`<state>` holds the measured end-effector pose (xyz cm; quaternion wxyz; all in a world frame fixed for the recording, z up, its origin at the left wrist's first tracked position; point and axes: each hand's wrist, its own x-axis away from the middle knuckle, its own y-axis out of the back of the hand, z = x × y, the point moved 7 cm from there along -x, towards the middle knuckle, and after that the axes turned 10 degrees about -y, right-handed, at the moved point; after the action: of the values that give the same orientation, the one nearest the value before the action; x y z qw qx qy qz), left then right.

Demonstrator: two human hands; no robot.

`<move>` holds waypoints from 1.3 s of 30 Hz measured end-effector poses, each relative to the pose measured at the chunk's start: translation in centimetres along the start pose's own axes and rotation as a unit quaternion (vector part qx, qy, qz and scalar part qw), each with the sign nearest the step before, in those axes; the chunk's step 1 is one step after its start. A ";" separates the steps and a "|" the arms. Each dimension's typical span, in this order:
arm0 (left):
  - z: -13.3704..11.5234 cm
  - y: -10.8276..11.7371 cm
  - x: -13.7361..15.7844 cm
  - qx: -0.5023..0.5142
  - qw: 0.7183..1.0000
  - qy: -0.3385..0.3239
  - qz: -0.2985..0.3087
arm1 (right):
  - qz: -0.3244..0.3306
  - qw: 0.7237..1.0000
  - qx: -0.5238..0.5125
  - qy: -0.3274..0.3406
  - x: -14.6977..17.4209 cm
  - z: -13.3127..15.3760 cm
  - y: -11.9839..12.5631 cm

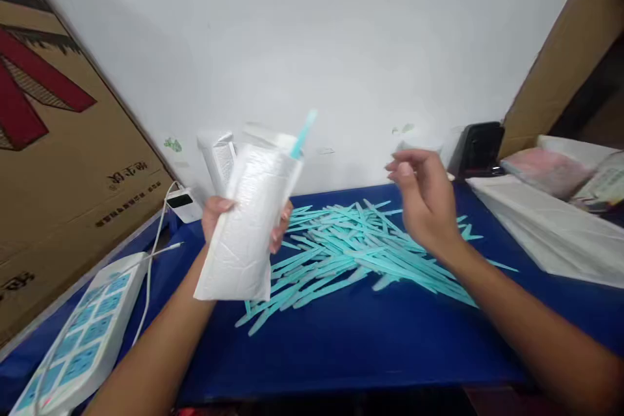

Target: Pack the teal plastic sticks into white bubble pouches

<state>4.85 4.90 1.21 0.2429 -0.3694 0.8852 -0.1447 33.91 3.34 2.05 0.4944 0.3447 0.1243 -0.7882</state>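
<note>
Right up front, a white padded packet (246, 240) is gripped by the left hand (214, 216), thumb on one edge and fingers wrapped round the other, palm hidden behind it. It's held pretty much upright, long axis tipped a bit to the right, mouth facing up. One teal stick (303, 134) is poked out of the top right corner, angled up and right. Off to the other side, the right hand (423, 195) is kept half-curled and loosely spread, fingertips kinda blurry, well apart from the packet. Left of the left forearm, a power strip (88, 331) is crossed by a white cable. Behind the hands, a messy pile of teal sticks (341, 247) is spread over the blue cover (341, 351), partly blocked by packet and right forearm. Farther back, a black object (482, 146) is parked by the white wall (341, 45).
</note>
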 end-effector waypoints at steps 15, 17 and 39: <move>-0.6 1.4 -0.5 0.032 0.997 -0.002 -0.074 | 0.145 0.961 0.233 0.016 -2.1 -2.8 -0.6; 1.0 2.0 -0.6 0.063 0.993 0.053 -0.086 | 0.232 0.929 0.289 -0.004 -2.4 -4.7 -0.8; 6.8 1.1 -0.1 0.155 0.966 0.209 -0.013 | 0.441 0.809 0.380 -0.077 2.8 -7.6 -5.7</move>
<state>7.89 5.24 -4.96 0.1051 -0.3005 0.8781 -0.3572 31.44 8.19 -6.22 0.6259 0.4613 -0.3890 -0.4940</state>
